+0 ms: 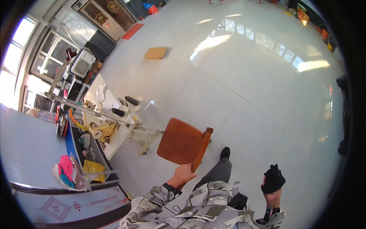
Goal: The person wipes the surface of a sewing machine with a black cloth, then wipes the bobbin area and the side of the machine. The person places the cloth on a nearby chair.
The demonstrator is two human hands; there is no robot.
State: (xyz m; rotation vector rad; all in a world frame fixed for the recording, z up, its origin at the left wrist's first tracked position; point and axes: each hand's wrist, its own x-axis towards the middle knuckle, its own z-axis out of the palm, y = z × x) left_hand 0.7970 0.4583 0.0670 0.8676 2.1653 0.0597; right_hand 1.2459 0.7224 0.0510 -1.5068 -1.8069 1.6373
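Observation:
My left hand grips the backrest of a brown wooden chair by its near end. The chair's seat faces up, and its back is on the right side, close to my leg. Out to the right, my right hand is closed around a bundle of black cloth, with a bit of pink showing at its left edge. The cloth covers most of the fingers.
Left of the chair stands an industrial sewing machine with dark thread cones. Nearer me, a bag of coloured cloths lies on a cabinet. A cardboard piece rests on the tiled floor.

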